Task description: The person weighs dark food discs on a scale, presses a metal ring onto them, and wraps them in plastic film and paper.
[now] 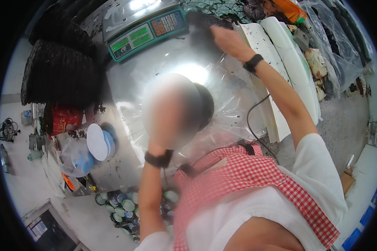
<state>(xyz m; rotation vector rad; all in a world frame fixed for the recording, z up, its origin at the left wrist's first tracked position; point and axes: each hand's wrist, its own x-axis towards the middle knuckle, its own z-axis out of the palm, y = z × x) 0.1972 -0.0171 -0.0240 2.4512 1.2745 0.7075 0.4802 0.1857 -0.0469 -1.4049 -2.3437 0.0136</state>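
Note:
My left hand [171, 116], heavily blurred, is at a round whitish disc-like shape [150, 103] above the steel work surface [128, 84]. A dark round shape [207, 106] shows just behind its right side. The blur hides the fingers and any grip. My right hand [229, 40] reaches to the back, its fingers at the edge of a dark loose heap [204, 28]; whether they pinch some is unclear. Clear plastic film [229, 113] lies crinkled between my arms. A green digital scale [147, 34] with a steel platform stands behind my left hand.
Large black fibrous stacks [59, 72] stand left, above a red bag [66, 119]. White and blue round lids [97, 142] and orange-handled scissors [68, 183] are nearer. Right lie white sheets [264, 47], a plastic-wrapped roll [289, 59] and a dark cable [248, 116]. Lidded containers [125, 207] sit below.

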